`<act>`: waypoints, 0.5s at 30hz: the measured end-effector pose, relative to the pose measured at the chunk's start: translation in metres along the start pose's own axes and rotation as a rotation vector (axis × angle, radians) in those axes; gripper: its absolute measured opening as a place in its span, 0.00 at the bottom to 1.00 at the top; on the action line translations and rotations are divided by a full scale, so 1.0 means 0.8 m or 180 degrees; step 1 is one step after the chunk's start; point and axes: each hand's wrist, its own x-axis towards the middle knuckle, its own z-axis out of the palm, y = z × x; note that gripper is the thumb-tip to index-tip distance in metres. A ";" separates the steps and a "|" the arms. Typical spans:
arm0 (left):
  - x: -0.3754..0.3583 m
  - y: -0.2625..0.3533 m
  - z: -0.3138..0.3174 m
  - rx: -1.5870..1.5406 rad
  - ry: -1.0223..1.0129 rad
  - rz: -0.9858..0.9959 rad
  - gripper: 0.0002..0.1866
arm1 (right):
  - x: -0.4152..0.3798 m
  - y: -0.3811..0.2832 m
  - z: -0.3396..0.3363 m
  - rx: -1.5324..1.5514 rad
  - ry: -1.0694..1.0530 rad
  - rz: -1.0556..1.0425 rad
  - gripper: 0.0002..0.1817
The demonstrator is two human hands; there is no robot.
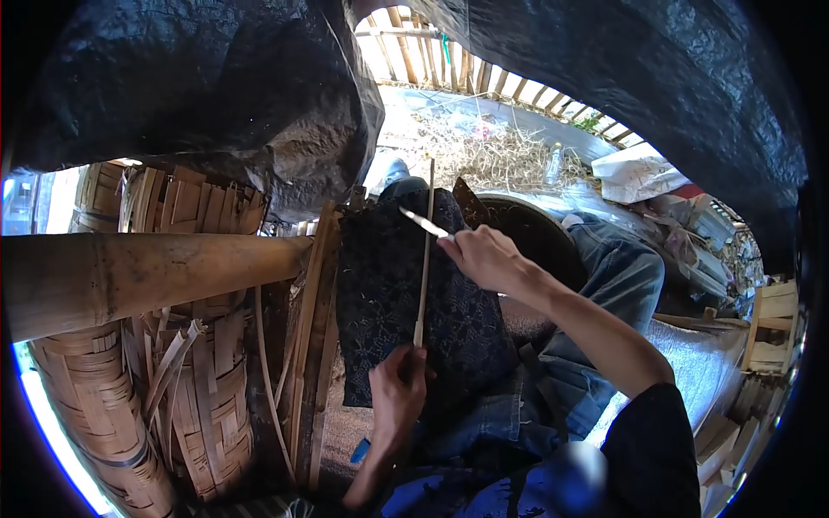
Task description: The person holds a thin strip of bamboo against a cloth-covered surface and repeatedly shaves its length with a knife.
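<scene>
Gripping the low end of one thin bamboo strip (424,259), the left hand (399,390) sits near the bottom middle of the frame, fingers curled tight. The strip stands almost straight up the middle. The right hand (486,256), just right of center, is closed around one shiny knife (423,223) with its blade touching the strip. A dark patterned cloth (389,302) lies under both, over the lap. One fat, smooth bamboo pole (147,276) crosses the left side. Two rough woven baskets (95,406) sit at the lower left.
</scene>
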 end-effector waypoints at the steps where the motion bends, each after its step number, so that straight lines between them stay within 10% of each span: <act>1: -0.001 0.002 -0.001 -0.0011 -0.0082 -0.0068 0.11 | 0.013 0.008 -0.001 0.0036 -0.0203 0.0198 0.30; 8: 0.007 -0.005 -0.010 -0.0678 -0.0294 -0.0382 0.14 | 0.105 0.098 0.007 0.0313 -0.0420 0.0955 0.30; 12: 0.013 -0.007 -0.018 -0.1058 -0.0279 -0.0617 0.15 | 0.114 0.125 0.011 0.0469 0.1102 0.0833 0.29; 15: 0.019 -0.003 -0.018 -0.1126 -0.0307 -0.0652 0.14 | 0.036 0.048 -0.024 0.1005 0.0134 0.0602 0.28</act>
